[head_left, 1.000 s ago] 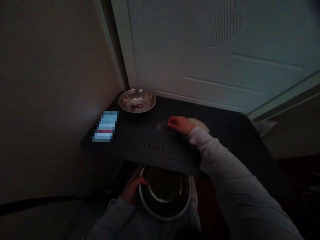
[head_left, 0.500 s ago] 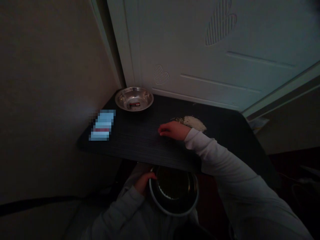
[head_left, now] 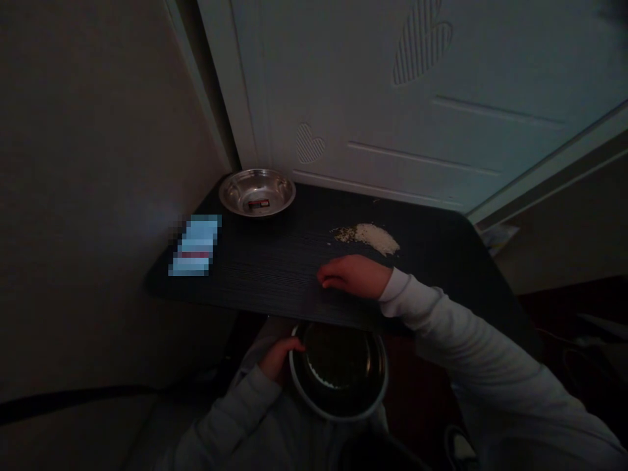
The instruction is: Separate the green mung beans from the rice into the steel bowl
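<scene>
My right hand [head_left: 354, 277] rests on the dark table [head_left: 275, 275] close to its near edge, fingers curled down against the surface; whether anything lies under them is hidden. A small heap of pale grains [head_left: 369, 237] lies on the table just beyond that hand. Below the table's edge my left hand [head_left: 277, 360] grips the left rim of a round bowl [head_left: 338, 376] with a pale rim and a dark inside, held in my lap.
An empty steel dish [head_left: 257, 192] with a label inside stands at the table's far left corner. A blurred flat item [head_left: 195, 245] lies near the left edge. A white panelled door [head_left: 402, 98] stands behind the table, a wall to the left.
My right hand has slid from beside the grain heap toward the table's near edge, above the bowl. The heap, earlier partly covered, now shows whole. The bowl has shifted slightly right.
</scene>
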Demonstrator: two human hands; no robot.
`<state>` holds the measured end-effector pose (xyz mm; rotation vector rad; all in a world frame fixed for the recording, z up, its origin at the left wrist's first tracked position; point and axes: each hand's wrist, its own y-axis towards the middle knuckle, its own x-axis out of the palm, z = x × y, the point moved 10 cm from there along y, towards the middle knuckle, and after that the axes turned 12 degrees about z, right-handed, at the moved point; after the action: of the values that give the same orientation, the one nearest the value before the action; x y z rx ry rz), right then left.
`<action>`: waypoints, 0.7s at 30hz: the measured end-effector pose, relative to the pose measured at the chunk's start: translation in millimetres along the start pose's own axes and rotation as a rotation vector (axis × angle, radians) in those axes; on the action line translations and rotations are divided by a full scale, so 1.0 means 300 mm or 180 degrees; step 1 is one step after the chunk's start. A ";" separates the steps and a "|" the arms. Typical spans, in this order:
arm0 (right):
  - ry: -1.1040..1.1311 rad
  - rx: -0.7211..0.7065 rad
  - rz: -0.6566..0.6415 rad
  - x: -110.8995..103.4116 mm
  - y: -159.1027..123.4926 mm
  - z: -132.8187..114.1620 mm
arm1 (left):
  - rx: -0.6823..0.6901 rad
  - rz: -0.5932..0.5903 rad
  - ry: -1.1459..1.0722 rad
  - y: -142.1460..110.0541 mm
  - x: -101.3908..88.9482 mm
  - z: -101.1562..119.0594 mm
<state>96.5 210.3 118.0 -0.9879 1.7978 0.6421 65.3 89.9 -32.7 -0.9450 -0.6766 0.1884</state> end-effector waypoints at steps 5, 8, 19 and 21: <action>-0.0060 0.0100 0.0080 -0.003 -0.042 0.004 | -0.0058 0.0146 0.0166 0.001 -0.020 -0.009; -0.0058 0.0151 0.0143 -0.006 -0.061 0.009 | -0.0089 0.0248 0.0234 -0.001 -0.032 -0.010; -0.0086 0.0443 0.0269 -0.015 -0.131 0.030 | -0.0055 0.0217 0.0151 -0.019 -0.018 0.001; -0.0118 0.0533 0.0294 -0.010 -0.147 0.039 | -0.0047 0.0178 0.0124 -0.018 -0.015 0.002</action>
<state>140.3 196.8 115.8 -0.7797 1.8403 0.5526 60.7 85.2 -30.1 -0.9801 -0.6167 0.2142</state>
